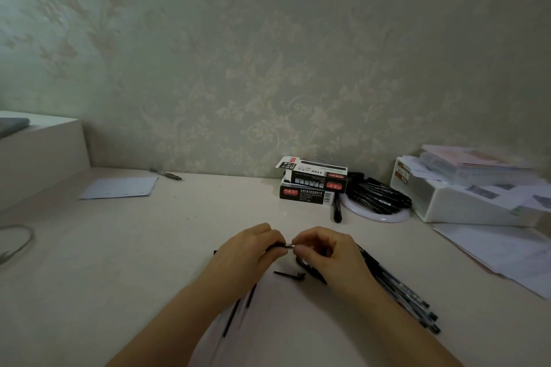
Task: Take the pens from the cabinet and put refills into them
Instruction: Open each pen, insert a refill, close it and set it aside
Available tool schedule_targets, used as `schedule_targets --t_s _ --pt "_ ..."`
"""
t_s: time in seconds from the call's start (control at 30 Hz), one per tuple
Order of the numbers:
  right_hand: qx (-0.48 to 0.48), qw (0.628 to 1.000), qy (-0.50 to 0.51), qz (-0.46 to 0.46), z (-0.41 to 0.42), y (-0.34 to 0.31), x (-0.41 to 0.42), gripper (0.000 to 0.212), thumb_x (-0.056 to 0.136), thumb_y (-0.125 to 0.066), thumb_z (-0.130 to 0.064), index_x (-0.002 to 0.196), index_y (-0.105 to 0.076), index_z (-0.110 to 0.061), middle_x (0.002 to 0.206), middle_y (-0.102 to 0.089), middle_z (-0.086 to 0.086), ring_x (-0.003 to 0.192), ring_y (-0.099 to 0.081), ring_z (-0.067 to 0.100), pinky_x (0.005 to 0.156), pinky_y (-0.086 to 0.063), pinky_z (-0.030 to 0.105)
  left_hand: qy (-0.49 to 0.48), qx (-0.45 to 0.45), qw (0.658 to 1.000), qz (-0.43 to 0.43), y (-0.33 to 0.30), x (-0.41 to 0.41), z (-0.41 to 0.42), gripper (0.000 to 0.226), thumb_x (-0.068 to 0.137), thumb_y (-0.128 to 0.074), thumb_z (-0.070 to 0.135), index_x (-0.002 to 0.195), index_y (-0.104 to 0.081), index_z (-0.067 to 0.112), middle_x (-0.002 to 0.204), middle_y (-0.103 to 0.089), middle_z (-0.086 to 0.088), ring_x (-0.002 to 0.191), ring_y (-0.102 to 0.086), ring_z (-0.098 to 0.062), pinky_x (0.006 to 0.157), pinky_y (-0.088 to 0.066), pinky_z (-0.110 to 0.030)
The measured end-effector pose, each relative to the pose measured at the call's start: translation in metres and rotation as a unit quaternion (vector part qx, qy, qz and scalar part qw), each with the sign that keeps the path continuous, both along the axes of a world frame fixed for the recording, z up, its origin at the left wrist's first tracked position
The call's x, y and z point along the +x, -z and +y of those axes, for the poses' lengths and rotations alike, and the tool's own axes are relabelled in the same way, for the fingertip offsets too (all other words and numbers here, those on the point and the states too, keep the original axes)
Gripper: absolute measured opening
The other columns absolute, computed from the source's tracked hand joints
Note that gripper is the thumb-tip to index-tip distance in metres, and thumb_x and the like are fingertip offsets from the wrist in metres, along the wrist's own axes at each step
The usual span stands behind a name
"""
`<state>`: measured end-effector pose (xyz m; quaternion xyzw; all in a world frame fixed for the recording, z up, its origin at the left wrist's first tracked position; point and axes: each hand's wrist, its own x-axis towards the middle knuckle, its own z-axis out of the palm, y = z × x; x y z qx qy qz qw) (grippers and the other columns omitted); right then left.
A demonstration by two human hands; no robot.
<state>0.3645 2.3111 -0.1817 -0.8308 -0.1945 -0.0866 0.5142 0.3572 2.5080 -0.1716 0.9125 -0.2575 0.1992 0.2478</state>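
Observation:
Over the middle of the desk my left hand (249, 246) grips a dark pen barrel (278, 245), mostly hidden by the fingers. My right hand (323, 249) pinches the small silver end (290, 245) at the barrel's right tip. A small black pen part (290, 274) lies on the desk just below the hands. Several thin refills (238, 310) lie under my left forearm. A row of several black pens (408, 295) lies to the right of my right wrist.
Two stacked black refill boxes (313, 185) stand at the wall, a pile of black pens (375, 195) on a white round plate (387, 217) beside them. A white tray with papers (465, 197) sits far right, loose sheets (501, 250) before it. A paper (119, 188) and pen (165, 173) lie far left.

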Motion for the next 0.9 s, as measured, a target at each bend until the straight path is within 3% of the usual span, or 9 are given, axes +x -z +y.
schedule_targets --t_s 0.07,0.13,0.2,0.33,0.4,0.5,0.6,0.7,0.9 --pt "-0.006 1.0 0.01 -0.008 0.0012 -0.0001 -0.0004 0.011 0.086 -0.073 -0.028 0.091 -0.069 -0.037 0.079 -0.069 -0.023 0.067 -0.06 -0.001 0.064 -0.047 0.012 0.0 -0.004 1.0 -0.004 0.0009 0.0005 0.0 0.022 0.098 -0.05 0.034 0.107 -0.065 0.022 0.092 -0.056 0.009 0.078 -0.051 -0.004 0.07 -0.044 -0.021" --pt "0.006 1.0 0.017 -0.01 0.0039 -0.0004 -0.0014 0.005 0.087 -0.07 -0.039 0.091 -0.069 -0.036 0.083 -0.07 -0.019 0.068 -0.062 0.002 0.065 -0.049 0.013 0.005 -0.003 1.0 -0.009 0.0015 -0.0001 -0.0011 0.021 0.098 -0.05 0.034 0.107 -0.065 0.022 0.091 -0.054 0.011 0.076 -0.05 -0.003 0.068 -0.042 -0.019" --pt "0.004 1.0 0.017 -0.016 0.0048 -0.0021 -0.003 0.012 0.089 -0.066 -0.043 0.085 -0.071 -0.033 0.079 -0.072 -0.014 0.067 -0.065 0.002 0.064 -0.05 0.013 0.009 -0.002 1.0 -0.01 0.0015 -0.0009 -0.0023 0.021 0.098 -0.05 0.034 0.107 -0.065 0.023 0.091 -0.056 0.01 0.076 -0.051 -0.004 0.068 -0.043 -0.02" --pt "0.015 1.0 0.0 0.004 0.0014 -0.006 -0.0049 0.007 0.089 -0.07 -0.031 0.084 -0.074 -0.031 0.08 -0.074 -0.009 0.074 -0.069 0.01 0.073 -0.057 0.024 0.008 -0.006 1.0 -0.007 0.0022 -0.0009 -0.0037 0.021 0.098 -0.05 0.034 0.107 -0.065 0.023 0.092 -0.058 0.009 0.078 -0.053 -0.005 0.07 -0.046 -0.024" --pt "0.024 1.0 -0.006 0.013 0.0001 -0.0072 -0.0055 0.006 0.087 -0.073 -0.024 0.087 -0.074 -0.03 0.082 -0.073 -0.01 0.071 -0.067 0.011 0.07 -0.057 0.027 0.007 -0.005 1.0 0.0 0.003 -0.0004 -0.0042 0.022 0.098 -0.049 0.034 0.107 -0.065 0.023 0.093 -0.059 0.009 0.079 -0.054 -0.006 0.072 -0.047 -0.027" --pt "0.023 1.0 -0.008 0.007 0.0 -0.0086 -0.0062 0.011 0.086 -0.073 -0.019 0.09 -0.073 -0.028 0.079 -0.07 -0.018 0.06 -0.056 0.001 0.061 -0.049 0.019 0.005 -0.006 1.0 0.003 0.0037 0.0001 -0.0047 0.021 0.098 -0.049 0.034 0.106 -0.065 0.024 0.093 -0.058 0.009 0.079 -0.054 -0.005 0.073 -0.047 -0.028" --pt "0.032 0.999 -0.001 0.01 0.0014 -0.0087 -0.0061 0.012 0.086 -0.074 -0.029 0.096 -0.072 -0.034 0.09 -0.072 -0.017 0.07 -0.061 0.008 0.069 -0.055 0.022 0.01 -0.016 1.0 0.004 0.0035 -0.001 -0.0053 0.02 0.098 -0.049 0.033 0.106 -0.064 0.023 0.09 -0.056 0.012 0.077 -0.053 -0.005 0.071 -0.046 -0.027" --pt "0.034 0.999 0.006 0.02 0.0024 -0.0079 -0.0057 0.008 0.088 -0.069 -0.038 0.087 -0.074 -0.032 0.084 -0.074 -0.01 0.076 -0.068 0.009 0.073 -0.056 0.022 0.016 -0.019 1.0 0.006 0.0034 -0.0028 -0.0058 0.02 0.098 -0.049 0.033 0.107 -0.064 0.024 0.091 -0.058 0.011 0.079 -0.053 -0.005 0.072 -0.046 -0.026" --pt "0.082 0.996 0.005 0.021 -0.0021 -0.0085 -0.0029 0.008 0.087 -0.073 -0.02 0.085 -0.075 -0.028 0.084 -0.075 -0.007 0.082 -0.07 0.008 0.073 -0.053 0.016 0.005 -0.023 1.0 0.008 0.0037 -0.0016 -0.003 0.02 0.098 -0.049 0.034 0.105 -0.064 0.023 0.093 -0.059 0.01 0.079 -0.055 -0.006 0.073 -0.046 -0.028"
